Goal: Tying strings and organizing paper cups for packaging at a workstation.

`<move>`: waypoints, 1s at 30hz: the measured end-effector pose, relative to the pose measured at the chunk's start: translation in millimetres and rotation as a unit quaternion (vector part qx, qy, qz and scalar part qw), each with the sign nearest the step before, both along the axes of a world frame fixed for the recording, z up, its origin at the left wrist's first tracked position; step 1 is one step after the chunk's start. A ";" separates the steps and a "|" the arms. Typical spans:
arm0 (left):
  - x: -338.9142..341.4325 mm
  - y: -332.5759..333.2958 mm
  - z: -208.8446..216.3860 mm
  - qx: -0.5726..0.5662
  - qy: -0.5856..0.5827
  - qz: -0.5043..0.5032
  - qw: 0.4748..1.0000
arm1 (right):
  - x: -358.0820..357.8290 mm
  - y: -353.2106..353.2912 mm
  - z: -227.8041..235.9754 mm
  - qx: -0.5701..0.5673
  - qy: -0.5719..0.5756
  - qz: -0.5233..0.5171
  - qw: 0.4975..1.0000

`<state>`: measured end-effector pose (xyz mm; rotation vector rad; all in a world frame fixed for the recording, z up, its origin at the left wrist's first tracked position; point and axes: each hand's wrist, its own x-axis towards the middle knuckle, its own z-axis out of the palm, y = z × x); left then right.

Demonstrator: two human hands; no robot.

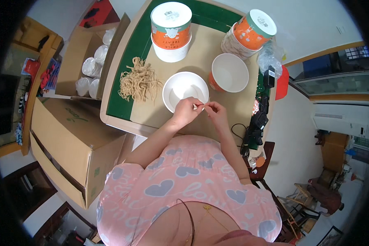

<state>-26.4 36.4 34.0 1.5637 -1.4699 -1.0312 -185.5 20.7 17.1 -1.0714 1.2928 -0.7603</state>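
Observation:
An open white paper bucket (171, 93) stands on the table in front of me, its mouth facing up. My left hand (186, 111) lies over its near right rim, thumb and fingers pinched together. Close beside it, my right hand (217, 115) also pinches, so the fingertips of both hands nearly meet just outside the rim. Whatever sits between those fingertips is too small to make out. To the left of the bucket is a loose heap of tan twine pieces (138, 82). An orange paper bucket (230, 74) with a white inside stands to the right, behind my right hand.
Upside-down bucket stacks stand at the back left (171, 35) and back right (253, 32). Black cables and adapters (258, 122) line the table's right edge, near a clear plastic bag (269, 57). Cardboard boxes stand on the left, one holding wrapped white goods (90, 67); another is closed (76, 131).

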 end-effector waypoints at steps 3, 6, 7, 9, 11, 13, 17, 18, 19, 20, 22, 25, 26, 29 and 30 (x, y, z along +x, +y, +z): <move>-3.7 0.1 -3.0 -0.015 -0.021 0.009 1.000 | 1.2 1.1 -1.0 -0.020 0.007 -0.004 1.000; -2.9 -1.8 -4.9 0.012 -0.006 0.023 1.000 | 2.5 1.6 -3.1 -0.058 0.027 0.006 0.998; -1.8 -2.7 -5.3 0.035 0.023 0.031 0.999 | 4.6 2.0 -2.4 -0.076 0.043 0.003 0.996; 2.5 -4.0 -8.4 0.047 0.041 0.034 0.997 | 5.7 1.9 -2.0 -0.094 0.059 -0.001 0.994; 6.9 -5.1 -12.3 0.060 0.058 0.039 0.996 | 6.0 0.4 -2.9 -0.124 0.083 0.022 0.989; 10.8 -6.3 -16.5 0.071 0.099 0.024 0.992 | 7.3 -1.0 1.8 -0.191 0.143 0.045 0.970; 14.0 -7.9 -32.4 0.086 0.141 0.037 0.985 | 13.8 -3.0 16.2 -0.337 0.258 0.081 0.902; 14.0 -8.2 -33.5 0.087 0.153 0.037 0.984 | 15.2 -3.1 18.8 -0.338 0.258 0.084 0.901; 14.2 -8.1 -34.7 0.088 0.166 0.036 0.982 | 16.5 -2.6 21.2 -0.333 0.273 0.094 0.897; 14.3 -8.5 -31.0 0.087 0.167 0.038 0.981 | 16.8 -2.6 22.9 -0.329 0.289 0.103 0.893; 14.5 -6.9 -23.0 0.099 0.134 0.019 0.986 | 16.4 -3.1 22.8 -0.309 0.293 0.107 0.898; 14.2 -2.0 15.6 0.040 0.031 -0.056 0.997 | 11.6 -4.5 16.7 -0.280 0.273 0.104 0.914; 13.0 -1.7 17.9 0.015 0.003 -0.070 0.997 | 11.5 -4.4 16.1 -0.273 0.246 0.102 0.925; 14.9 -1.0 2.5 0.004 -0.013 -0.087 0.996 | 11.8 -4.1 17.1 -0.220 0.207 0.094 0.949; 16.0 -1.2 0.4 0.004 -0.012 -0.086 0.996 | 11.3 -4.2 18.5 -0.220 0.208 0.096 0.948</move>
